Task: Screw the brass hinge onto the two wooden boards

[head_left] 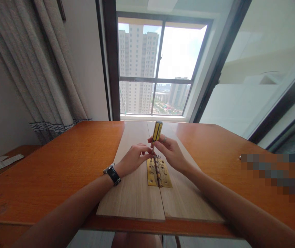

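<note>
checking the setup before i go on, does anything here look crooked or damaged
Nothing stands out. The brass hinge lies straight over the seam between the two wooden boards, and the yellow screwdriver stands upright at its top edge.

**Yellow, brass and orange wood**

The screwdriver (157, 131) handle is yellow with black stripes; the hinge (159, 172) is shiny brass-gold; the two boards (134, 193) are pale beige with fine grain; the table (59, 162) is glossy orange-brown; the curtain (46, 79) is grey-beige with a dark patterned hem; the wristwatch (112, 173) is black.

Counter (59, 165) open left and right of boards (134, 196); hinge (159, 172) sits mid-seam under both hands; blurred patch at right edge, contents unreadable.
</note>
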Tool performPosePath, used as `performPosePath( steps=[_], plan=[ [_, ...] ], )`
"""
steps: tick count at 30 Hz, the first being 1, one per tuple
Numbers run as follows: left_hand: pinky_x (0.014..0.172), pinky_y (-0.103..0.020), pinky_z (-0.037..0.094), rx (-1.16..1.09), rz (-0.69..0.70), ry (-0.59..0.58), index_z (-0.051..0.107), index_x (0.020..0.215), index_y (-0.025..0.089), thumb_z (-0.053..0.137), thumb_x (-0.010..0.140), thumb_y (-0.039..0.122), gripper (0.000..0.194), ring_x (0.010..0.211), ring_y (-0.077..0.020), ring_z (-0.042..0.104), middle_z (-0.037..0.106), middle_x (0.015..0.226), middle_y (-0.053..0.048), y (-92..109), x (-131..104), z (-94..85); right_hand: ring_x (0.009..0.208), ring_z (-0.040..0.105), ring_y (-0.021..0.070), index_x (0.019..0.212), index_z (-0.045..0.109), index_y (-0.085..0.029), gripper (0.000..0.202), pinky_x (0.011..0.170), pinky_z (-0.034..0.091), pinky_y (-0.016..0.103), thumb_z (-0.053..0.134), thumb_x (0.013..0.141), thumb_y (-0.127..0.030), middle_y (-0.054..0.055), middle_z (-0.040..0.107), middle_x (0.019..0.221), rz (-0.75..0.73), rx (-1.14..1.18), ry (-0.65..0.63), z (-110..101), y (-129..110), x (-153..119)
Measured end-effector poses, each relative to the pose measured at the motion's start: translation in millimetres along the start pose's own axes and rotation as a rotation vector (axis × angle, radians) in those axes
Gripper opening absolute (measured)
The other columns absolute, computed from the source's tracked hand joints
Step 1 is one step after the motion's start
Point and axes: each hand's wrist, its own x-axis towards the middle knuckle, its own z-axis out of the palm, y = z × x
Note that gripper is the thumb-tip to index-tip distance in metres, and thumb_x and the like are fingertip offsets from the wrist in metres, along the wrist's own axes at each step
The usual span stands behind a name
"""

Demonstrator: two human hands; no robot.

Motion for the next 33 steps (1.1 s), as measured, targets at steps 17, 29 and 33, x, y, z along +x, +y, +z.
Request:
performPosePath(
  steps=[17,29,33],
  plan=[
    [0.083,-0.031,0.045,-0.011,0.033,-0.018,0.075,0.09,0.019,0.062,0.09,0.025,0.015,0.089,-0.0181,0.058,0.071,0.092,-0.005,-3.9,0.8,0.2,0.083,0.059,0.0197,0.093,0.07,-0.019,0.022,0.077,0.046,0.035,0.058,0.089,-0.037,0.005,0.066,0.09,-0.042,-0.016,-0.018,-1.4,-2.6,-0.4],
    [0.086,-0.031,0.046,-0.01,0.024,-0.029,0.075,0.092,0.018,0.06,0.092,0.024,0.016,0.093,-0.0193,0.059,0.072,0.094,-0.006,-2.9,0.2,1.0,0.08,0.059,0.018,0.091,0.063,-0.02,0.019,0.075,0.048,0.034,0.065,0.084,-0.038,0.003,0.063,0.086,0.002,0.044,0.017,1.5,1.7,-0.3],
    [0.087,-0.032,0.046,-0.02,0.018,-0.03,0.075,0.089,0.019,0.059,0.092,0.025,0.018,0.093,-0.0192,0.06,0.072,0.095,-0.006,-2.5,0.3,0.7,0.096,0.062,0.0221,0.103,0.067,-0.021,0.024,0.087,0.048,0.04,0.058,0.089,-0.039,0.008,0.067,0.105,-0.025,0.015,-0.022,-1.1,-4.2,-0.5]
  ],
)
